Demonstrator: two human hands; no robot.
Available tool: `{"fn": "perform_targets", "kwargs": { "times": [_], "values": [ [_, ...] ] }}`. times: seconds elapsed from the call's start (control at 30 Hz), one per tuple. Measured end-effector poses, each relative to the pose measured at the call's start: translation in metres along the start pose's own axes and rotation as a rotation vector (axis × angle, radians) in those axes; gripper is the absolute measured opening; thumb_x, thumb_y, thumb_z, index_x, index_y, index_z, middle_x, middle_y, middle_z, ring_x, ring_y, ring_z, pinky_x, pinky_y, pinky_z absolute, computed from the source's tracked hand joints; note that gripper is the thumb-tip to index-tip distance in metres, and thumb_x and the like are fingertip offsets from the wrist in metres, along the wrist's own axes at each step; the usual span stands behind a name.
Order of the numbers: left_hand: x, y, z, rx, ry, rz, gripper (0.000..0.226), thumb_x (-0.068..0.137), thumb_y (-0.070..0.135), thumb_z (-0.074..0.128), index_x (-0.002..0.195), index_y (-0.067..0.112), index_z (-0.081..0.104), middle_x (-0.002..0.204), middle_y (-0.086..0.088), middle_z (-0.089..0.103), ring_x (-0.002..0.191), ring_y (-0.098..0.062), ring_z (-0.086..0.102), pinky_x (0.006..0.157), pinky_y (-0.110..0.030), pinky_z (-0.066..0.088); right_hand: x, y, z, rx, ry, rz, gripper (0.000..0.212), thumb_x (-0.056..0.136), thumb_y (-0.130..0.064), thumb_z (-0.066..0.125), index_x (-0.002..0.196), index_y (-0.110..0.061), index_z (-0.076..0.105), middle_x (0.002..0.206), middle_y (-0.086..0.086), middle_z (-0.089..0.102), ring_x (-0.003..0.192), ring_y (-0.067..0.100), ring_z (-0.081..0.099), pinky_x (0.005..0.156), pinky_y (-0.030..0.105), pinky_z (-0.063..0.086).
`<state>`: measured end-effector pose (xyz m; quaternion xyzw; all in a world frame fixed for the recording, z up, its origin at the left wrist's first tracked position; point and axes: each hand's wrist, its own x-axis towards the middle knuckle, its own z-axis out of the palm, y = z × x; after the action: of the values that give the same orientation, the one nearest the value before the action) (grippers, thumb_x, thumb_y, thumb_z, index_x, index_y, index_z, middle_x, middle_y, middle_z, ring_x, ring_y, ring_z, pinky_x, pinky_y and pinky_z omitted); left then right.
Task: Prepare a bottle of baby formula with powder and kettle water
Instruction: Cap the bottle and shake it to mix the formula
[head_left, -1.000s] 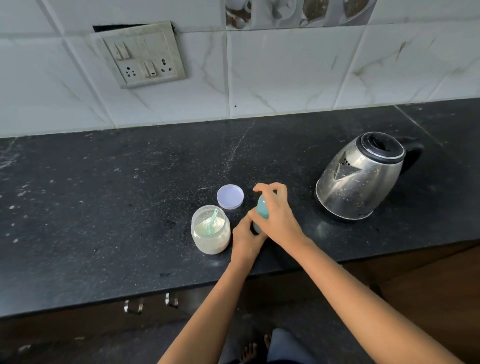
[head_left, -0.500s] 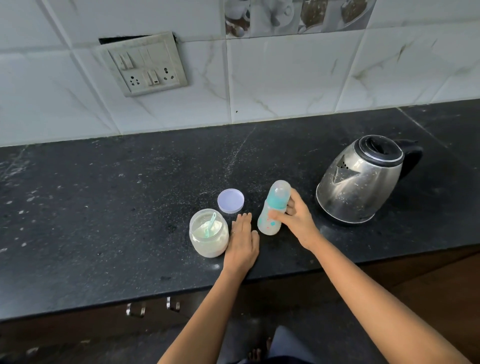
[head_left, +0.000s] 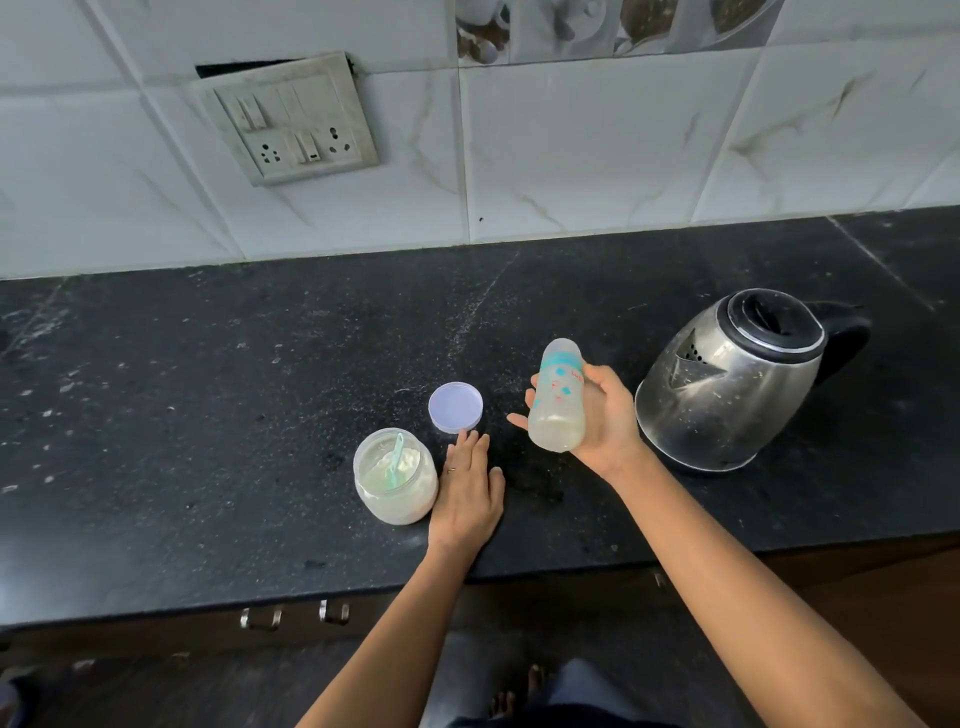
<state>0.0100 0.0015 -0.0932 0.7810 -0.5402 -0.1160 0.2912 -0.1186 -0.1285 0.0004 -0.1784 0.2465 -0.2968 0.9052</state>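
Note:
My right hand holds a capped baby bottle with a teal collar, lifted above the black counter and tilted; pale liquid sits in its base. My left hand lies flat on the counter, fingers apart, just right of an open jar of white powder with a green scoop standing in it. The jar's lilac lid lies beyond my left fingertips. A steel kettle with a black lid and handle stands to the right of the bottle.
A tiled wall with a switch and socket plate runs behind the counter. The counter's front edge runs above drawer handles. My feet show on the floor below.
My right hand has raised the bottle off the counter and tilted it. My left hand let go of the bottle and settled flat beside the jar.

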Motion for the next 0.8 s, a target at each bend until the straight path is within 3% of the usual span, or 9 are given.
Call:
{"fn": "perform_targets", "kwargs": {
  "times": [0.07, 0.13, 0.2, 0.27, 0.37, 0.47, 0.6, 0.7, 0.8],
  "values": [
    [0.001, 0.0, 0.0, 0.003, -0.003, -0.009, 0.048, 0.102, 0.021, 0.04, 0.147, 0.005, 0.036, 0.157, -0.009, 0.03, 0.15, -0.018, 0.013, 0.12, -0.023, -0.005, -0.003, -0.005, -0.002, -0.042, -0.068, -0.004, 0.054, 0.077, -0.025, 0.066, 0.127, -0.013, 0.048, 0.095, 0.014, 0.059, 0.08, 0.026, 0.064, 0.08, 0.055, 0.054],
    [0.001, 0.001, -0.001, 0.006, -0.002, -0.007, 0.046, 0.102, 0.02, 0.041, 0.145, 0.005, 0.039, 0.156, -0.01, 0.032, 0.15, -0.018, 0.015, 0.12, -0.023, -0.004, -0.005, -0.009, -0.003, -0.108, -0.109, 0.036, 0.076, 0.053, -0.031, 0.085, 0.117, -0.009, 0.05, 0.086, 0.009, 0.059, 0.066, 0.018, 0.063, 0.061, 0.035, 0.058],
    [0.002, 0.003, -0.001, 0.005, -0.002, -0.009, 0.045, 0.101, 0.019, 0.042, 0.144, 0.005, 0.04, 0.155, -0.01, 0.033, 0.149, -0.018, 0.016, 0.12, -0.023, -0.004, -0.006, -0.013, 0.001, -0.056, -0.167, 0.052, 0.08, 0.038, -0.036, 0.092, 0.101, -0.008, 0.051, 0.081, 0.007, 0.055, 0.057, 0.014, 0.058, 0.047, 0.023, 0.052],
    [0.002, 0.003, -0.001, 0.005, 0.0, -0.014, 0.044, 0.101, 0.018, 0.043, 0.143, 0.005, 0.041, 0.155, -0.01, 0.034, 0.149, -0.019, 0.018, 0.12, -0.022, -0.003, -0.005, -0.016, 0.008, 0.107, -0.171, 0.01, 0.071, 0.042, -0.029, 0.09, 0.095, -0.007, 0.048, 0.084, 0.009, 0.052, 0.059, 0.017, 0.059, 0.049, 0.026, 0.054],
    [0.002, 0.004, -0.002, 0.005, -0.005, -0.027, 0.044, 0.101, 0.019, 0.044, 0.143, 0.007, 0.042, 0.155, -0.009, 0.034, 0.148, -0.019, 0.019, 0.12, -0.023, 0.0, 0.001, -0.02, 0.007, 0.303, -0.012, -0.006, 0.069, 0.064, -0.032, 0.076, 0.115, 0.004, 0.048, 0.095, 0.019, 0.068, 0.074, 0.024, 0.071, 0.057, 0.035, 0.06],
    [0.001, 0.003, -0.001, 0.002, -0.01, -0.031, 0.044, 0.101, 0.019, 0.044, 0.143, 0.008, 0.042, 0.155, -0.008, 0.035, 0.147, -0.018, 0.021, 0.12, -0.023, 0.001, 0.003, -0.021, 0.002, 0.222, -0.029, 0.054, 0.055, 0.077, -0.038, 0.059, 0.123, -0.008, 0.056, 0.107, 0.012, 0.07, 0.059, 0.016, 0.066, 0.054, 0.025, 0.056],
    [0.002, 0.001, 0.001, -0.004, -0.015, -0.038, 0.044, 0.1, 0.02, 0.045, 0.143, 0.009, 0.043, 0.154, -0.008, 0.037, 0.147, -0.018, 0.023, 0.122, -0.028, 0.008, 0.004, -0.017, -0.002, 0.076, 0.002, 0.035, 0.049, 0.076, -0.034, 0.065, 0.119, -0.018, 0.05, 0.094, 0.009, 0.062, 0.055, 0.016, 0.06, 0.051, 0.024, 0.055],
    [0.004, -0.001, 0.0, -0.01, -0.021, -0.044, 0.044, 0.1, 0.02, 0.045, 0.142, 0.009, 0.043, 0.154, -0.007, 0.037, 0.147, -0.018, 0.023, 0.122, -0.03, 0.01, 0.001, -0.011, -0.003, 0.014, -0.162, 0.064, 0.061, 0.064, -0.03, 0.08, 0.112, -0.013, 0.046, 0.086, 0.007, 0.057, 0.053, 0.018, 0.058, 0.047, 0.026, 0.054],
    [0.004, -0.001, 0.001, -0.007, -0.024, -0.039, 0.044, 0.1, 0.021, 0.045, 0.143, 0.01, 0.043, 0.154, -0.008, 0.036, 0.147, -0.019, 0.023, 0.122, -0.03, 0.01, -0.003, -0.011, 0.005, -0.035, -0.225, 0.079, 0.052, 0.062, -0.028, 0.082, 0.101, -0.012, 0.052, 0.086, 0.006, 0.056, 0.052, 0.019, 0.058, 0.045, 0.028, 0.053]
  ]
}}
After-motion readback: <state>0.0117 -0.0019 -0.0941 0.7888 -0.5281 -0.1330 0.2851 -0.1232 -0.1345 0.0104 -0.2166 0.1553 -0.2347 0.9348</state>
